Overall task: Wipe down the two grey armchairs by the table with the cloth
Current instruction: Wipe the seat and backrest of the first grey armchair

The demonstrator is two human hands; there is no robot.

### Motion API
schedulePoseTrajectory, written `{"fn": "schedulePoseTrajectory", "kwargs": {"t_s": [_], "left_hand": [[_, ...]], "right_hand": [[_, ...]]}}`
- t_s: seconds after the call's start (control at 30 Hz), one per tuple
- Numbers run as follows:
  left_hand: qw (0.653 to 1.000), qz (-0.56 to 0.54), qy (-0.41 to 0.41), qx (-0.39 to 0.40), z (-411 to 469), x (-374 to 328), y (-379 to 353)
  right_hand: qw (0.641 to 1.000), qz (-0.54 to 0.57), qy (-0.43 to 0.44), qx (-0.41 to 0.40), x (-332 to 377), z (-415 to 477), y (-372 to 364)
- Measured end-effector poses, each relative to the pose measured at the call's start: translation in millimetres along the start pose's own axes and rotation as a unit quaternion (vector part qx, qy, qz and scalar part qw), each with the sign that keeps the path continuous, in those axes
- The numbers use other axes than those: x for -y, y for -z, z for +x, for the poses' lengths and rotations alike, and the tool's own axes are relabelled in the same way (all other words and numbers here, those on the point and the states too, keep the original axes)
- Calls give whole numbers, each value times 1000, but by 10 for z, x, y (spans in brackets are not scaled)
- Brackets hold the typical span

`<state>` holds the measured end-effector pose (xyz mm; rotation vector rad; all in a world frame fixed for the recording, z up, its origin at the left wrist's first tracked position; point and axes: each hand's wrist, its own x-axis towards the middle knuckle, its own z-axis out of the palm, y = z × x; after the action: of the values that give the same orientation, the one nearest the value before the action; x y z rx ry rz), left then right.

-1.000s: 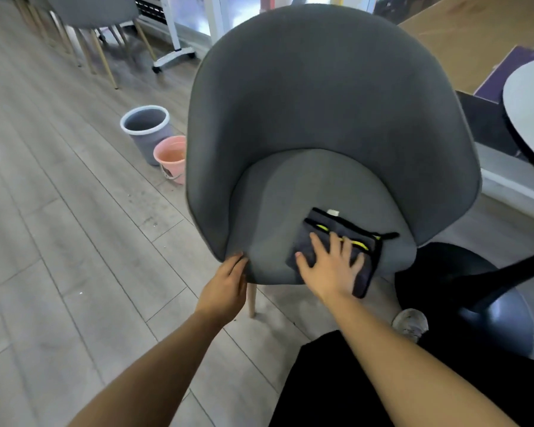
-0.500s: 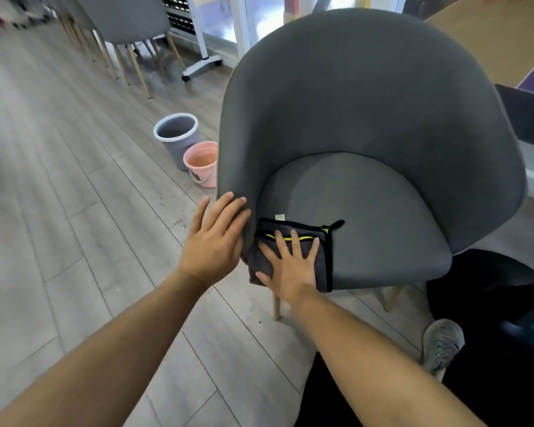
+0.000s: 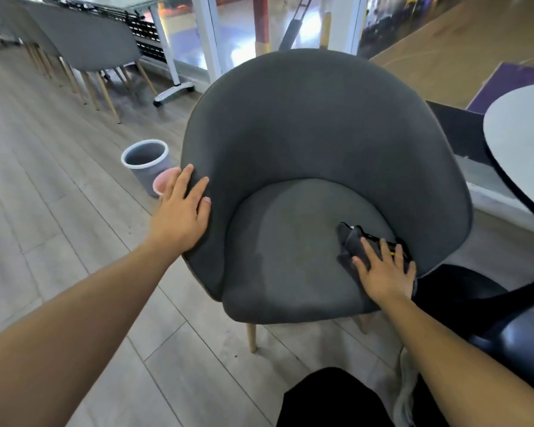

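A grey armchair (image 3: 315, 127) with wooden legs fills the middle of the view, its seat facing me. My left hand (image 3: 181, 214) lies flat on the chair's left arm rim, fingers spread. My right hand (image 3: 384, 271) presses a dark grey cloth (image 3: 347, 241) with black and yellow edging onto the right side of the seat cushion, close to the right arm. Most of the cloth is hidden under my palm.
A grey bin (image 3: 145, 163) and a pink bucket (image 3: 164, 183) stand on the wood floor left of the chair. More grey chairs (image 3: 87, 47) line the far left. A white round table (image 3: 521, 146) with a black base (image 3: 475, 306) stands at right.
My right hand slid the cloth from the seat's left front edge across to the right side. My left hand shifted up along the left arm rim.
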<state>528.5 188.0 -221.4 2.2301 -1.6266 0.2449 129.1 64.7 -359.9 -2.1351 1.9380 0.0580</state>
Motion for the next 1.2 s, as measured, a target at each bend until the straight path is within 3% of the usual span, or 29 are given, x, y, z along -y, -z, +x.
{"fn": "schedulePoseTrajectory", "kwargs": {"t_s": [0.13,0.23,0.5,0.63,0.83,1.2], "left_hand": [[998,-45,48,-6,-25,-71,-125],[998,-46,44,-17,-37,-71,-148],[998,-45,23,-41,-60,-58,-152],[998,-42,15,-43,-46,-31,-179],[999,-28,19,-39,-65,-56,-138],[999,-14,35,-31,-108,-153,-87]], "right_hand": [[997,27,-66,-10,147,57,-2],[997,37,-59,-20,473,-3,-77],[986,0,169,-1,2276,-573,-500],[980,-7,196,29,2676,-641,-612],[974,-1,229,4,2234,-331,-477],[999,13,8,-30,99,608,65]]}}
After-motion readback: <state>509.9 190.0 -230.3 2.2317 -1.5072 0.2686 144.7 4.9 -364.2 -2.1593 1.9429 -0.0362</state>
